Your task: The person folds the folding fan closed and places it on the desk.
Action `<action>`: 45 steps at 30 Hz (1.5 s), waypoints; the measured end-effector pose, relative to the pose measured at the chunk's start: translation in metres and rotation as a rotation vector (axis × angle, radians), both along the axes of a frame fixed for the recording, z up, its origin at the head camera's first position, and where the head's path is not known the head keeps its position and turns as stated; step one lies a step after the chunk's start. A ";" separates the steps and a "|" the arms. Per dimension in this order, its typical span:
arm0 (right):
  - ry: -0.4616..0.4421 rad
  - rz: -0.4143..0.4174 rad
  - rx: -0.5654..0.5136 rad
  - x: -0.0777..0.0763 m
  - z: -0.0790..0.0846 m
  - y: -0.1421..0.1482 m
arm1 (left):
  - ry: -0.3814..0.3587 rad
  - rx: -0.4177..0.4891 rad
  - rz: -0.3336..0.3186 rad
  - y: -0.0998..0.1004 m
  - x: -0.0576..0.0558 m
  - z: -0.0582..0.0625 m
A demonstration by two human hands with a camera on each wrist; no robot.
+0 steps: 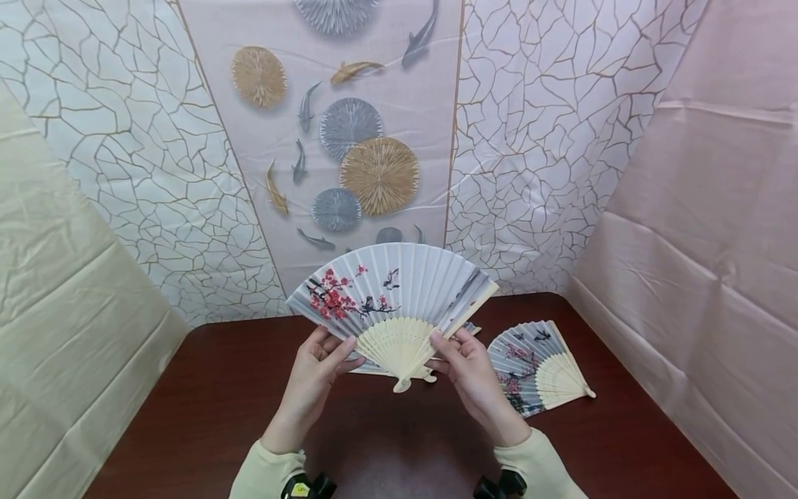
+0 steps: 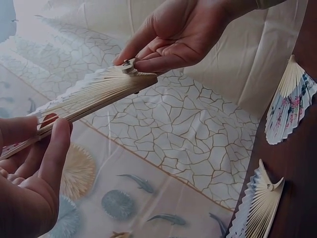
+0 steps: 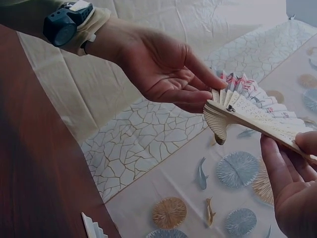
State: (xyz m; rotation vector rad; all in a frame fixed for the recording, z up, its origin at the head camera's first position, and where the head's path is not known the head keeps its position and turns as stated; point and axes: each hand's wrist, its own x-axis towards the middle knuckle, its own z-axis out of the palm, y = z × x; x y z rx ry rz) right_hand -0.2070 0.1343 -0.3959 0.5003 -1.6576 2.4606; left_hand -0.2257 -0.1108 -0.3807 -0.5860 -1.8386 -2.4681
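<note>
A spread folding fan (image 1: 405, 291), pale with red blossoms and birds, is held up between both hands in the head view. My left hand (image 1: 314, 367) pinches its left edge between thumb and fingers. On the other side my right hand (image 1: 472, 374) pinches the right outer rib, thumb in front. The bare ribs (image 1: 399, 343) converge at the pivot, which points down. In the left wrist view the left hand (image 2: 34, 188) grips the fan (image 2: 99, 94) from one end. The right wrist view shows the right hand's fingers (image 3: 277, 163) under the outer rib.
Another open fan (image 1: 530, 367) with pink blossoms lies on the dark red table (image 1: 206, 395) at the right. A further fan (image 1: 429, 375) lies behind the held one, mostly hidden. Patterned cloth (image 1: 524, 138) hangs behind the table, with plain cloth (image 1: 704, 277) along both sides.
</note>
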 end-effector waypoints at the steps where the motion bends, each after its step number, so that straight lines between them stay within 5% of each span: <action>1: 0.001 0.003 0.000 0.000 0.000 0.000 | 0.001 -0.001 -0.002 0.000 0.000 0.000; 13: 0.002 0.022 0.006 0.000 -0.002 0.000 | 0.026 0.007 -0.018 0.001 0.000 -0.001; 45: -0.008 0.059 0.057 0.003 -0.004 -0.002 | 0.058 -0.071 0.095 0.005 -0.001 -0.003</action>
